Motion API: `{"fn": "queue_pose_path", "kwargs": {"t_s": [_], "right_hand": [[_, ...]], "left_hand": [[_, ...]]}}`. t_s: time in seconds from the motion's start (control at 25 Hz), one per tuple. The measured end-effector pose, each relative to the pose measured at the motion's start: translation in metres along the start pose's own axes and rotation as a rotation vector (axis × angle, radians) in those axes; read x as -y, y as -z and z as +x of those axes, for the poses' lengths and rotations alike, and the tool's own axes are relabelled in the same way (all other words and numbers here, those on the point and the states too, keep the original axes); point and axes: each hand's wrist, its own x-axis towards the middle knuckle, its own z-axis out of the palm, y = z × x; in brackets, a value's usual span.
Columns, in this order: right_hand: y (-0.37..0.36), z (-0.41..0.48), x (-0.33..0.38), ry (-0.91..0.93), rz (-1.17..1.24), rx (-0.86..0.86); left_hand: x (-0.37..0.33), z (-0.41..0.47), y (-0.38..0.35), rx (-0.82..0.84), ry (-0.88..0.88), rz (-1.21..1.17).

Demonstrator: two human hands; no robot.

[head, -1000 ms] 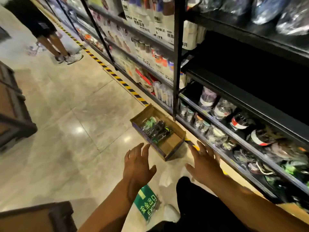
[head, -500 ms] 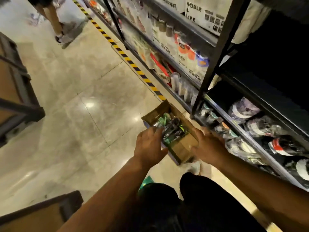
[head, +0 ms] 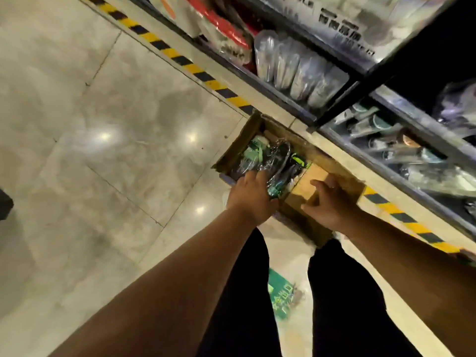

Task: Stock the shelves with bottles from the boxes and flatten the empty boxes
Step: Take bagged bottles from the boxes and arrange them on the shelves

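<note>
Your left hand (head: 251, 197) is the one that matters here. It's right on top of the wrapped bottles (head: 273, 161), which lie on their sides in the left end of the box (head: 238, 148) on the floor, long axis pointing away from you. Can't tell if that grip has closed yet. Your right hand (head: 332, 204) is loosely curled over the empty end and holds nothing. The shelf (head: 386, 153) is off to your right.

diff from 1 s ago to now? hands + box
Both hands went forward and down to the cardboard box: the left hand now lies on the wrapped bottles, the right hand reaches over the bare end; whether either grips is unclear. The box stayed on the floor by the shelf, bottles inside.
</note>
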Motion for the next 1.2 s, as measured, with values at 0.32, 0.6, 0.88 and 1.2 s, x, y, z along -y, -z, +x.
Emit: {"fn": "queue_pose_path", "kwargs": {"t_s": [0.32, 0.6, 0.88, 1.2], "right_hand": [[-0.141, 0.228, -0.009, -0.413, 0.566, 0.026], [-0.242, 0.366, -0.015, -0.608, 1.045, -0.131], [-0.257, 0.337, -0.078, -0.496, 1.032, -0.392], [-0.224, 0.309, -0.100, -0.414, 1.136, -0.107]], "left_hand": [[0.097, 0.204, -0.105, 0.229, 0.008, -0.049], [0.128, 0.333, -0.191, 0.318, 0.102, -0.086], [0.100, 0.355, -0.243, 0.369, 0.194, -0.139], [0.099, 0.338, -0.264, 0.429, 0.333, -0.777]]}}
